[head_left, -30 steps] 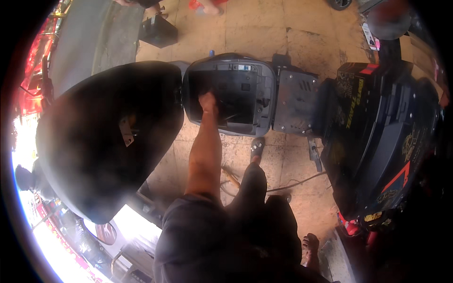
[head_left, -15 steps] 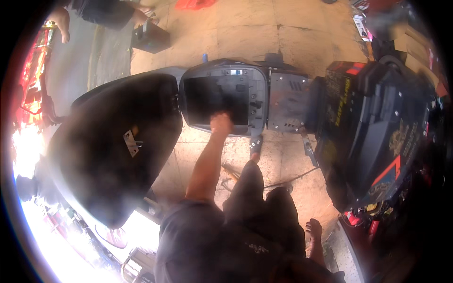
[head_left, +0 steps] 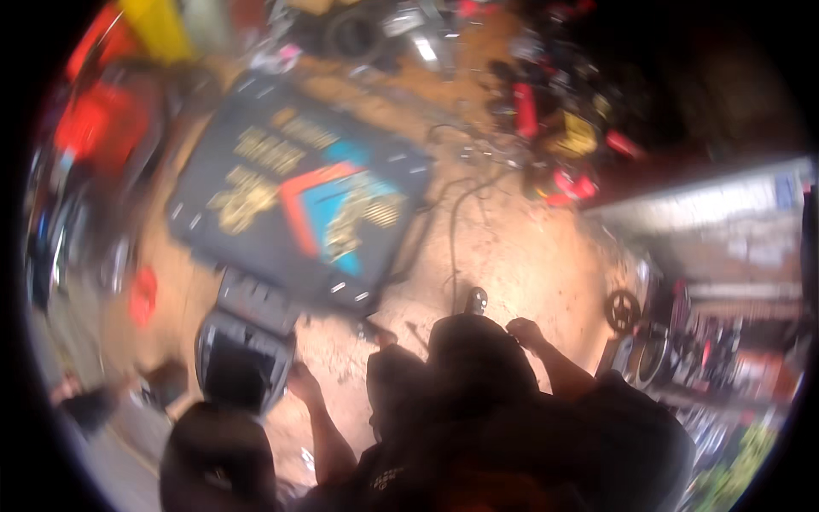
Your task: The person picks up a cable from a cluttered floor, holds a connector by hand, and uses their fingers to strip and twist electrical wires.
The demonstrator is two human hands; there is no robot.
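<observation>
My left hand (head_left: 304,381) is low and left of centre, just beside the open scooter storage compartment (head_left: 210,335); whether it touches the rim is too blurred to tell. The raised black seat (head_left: 213,456) is below the compartment. Beyond it stands a large dark grey top box (head_left: 273,247) with gold, orange-red and blue decals, above a metal rack (head_left: 256,299). My right hand (head_left: 525,331) hangs at my right side over the floor, nearest my dark-clothed leg. The fingers of both hands are smeared by motion, and I see nothing clearly held.
The tan floor (head_left: 426,273) has cables lying on it. Red and dark machines (head_left: 567,183) crowd the upper right. A wheel (head_left: 623,310) and cluttered items line the right, by a pale step (head_left: 725,213). Another person's limb (head_left: 77,401) shows blurrily at the far left.
My view has swung right toward the top box, shifting the compartment and seat to the lower left. My left hand has left the compartment's interior and is now beside it.
</observation>
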